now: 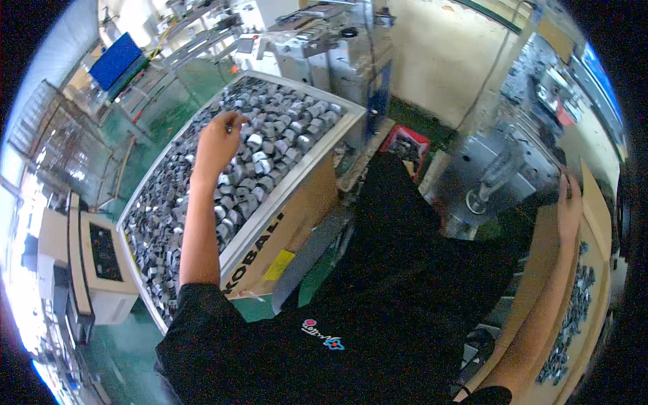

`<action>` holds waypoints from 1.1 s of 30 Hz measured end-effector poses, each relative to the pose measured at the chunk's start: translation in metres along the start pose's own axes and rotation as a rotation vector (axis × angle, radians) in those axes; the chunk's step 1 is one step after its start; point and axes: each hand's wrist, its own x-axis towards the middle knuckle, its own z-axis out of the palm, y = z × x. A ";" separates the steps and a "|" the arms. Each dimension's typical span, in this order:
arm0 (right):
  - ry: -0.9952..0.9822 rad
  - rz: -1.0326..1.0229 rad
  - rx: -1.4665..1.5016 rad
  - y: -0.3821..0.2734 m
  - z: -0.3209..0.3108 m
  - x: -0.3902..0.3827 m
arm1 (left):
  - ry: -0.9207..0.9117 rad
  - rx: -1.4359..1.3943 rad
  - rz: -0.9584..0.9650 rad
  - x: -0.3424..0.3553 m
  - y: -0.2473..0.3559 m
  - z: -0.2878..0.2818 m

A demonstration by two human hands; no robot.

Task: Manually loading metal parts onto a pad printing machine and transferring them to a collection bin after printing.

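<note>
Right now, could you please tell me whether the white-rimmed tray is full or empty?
Full, apparently: grey metallic pieces cover the white-rimmed tray from edge to edge.

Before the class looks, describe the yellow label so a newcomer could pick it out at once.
Find the big pale-rimmed bin heaped with grey parts under the left hand. Below its rim on the picture's right, a brown cardboard side bears the yellow label, a tilted four-sided patch. Its bright yellow sets it apart from the large black lettering beside it.
</note>
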 end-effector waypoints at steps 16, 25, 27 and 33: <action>-0.059 0.407 -0.327 0.254 -0.093 -0.114 | -0.379 -0.587 0.834 0.051 0.311 0.135; -0.022 0.654 -0.263 0.224 -0.102 -0.111 | -0.405 -0.776 0.898 0.073 0.492 0.272; -0.061 0.703 -0.273 0.213 -0.097 -0.109 | -0.412 -0.787 0.797 0.077 0.504 0.286; 0.201 0.692 -0.176 0.212 -0.088 -0.103 | -0.517 -1.023 0.669 0.076 0.498 0.322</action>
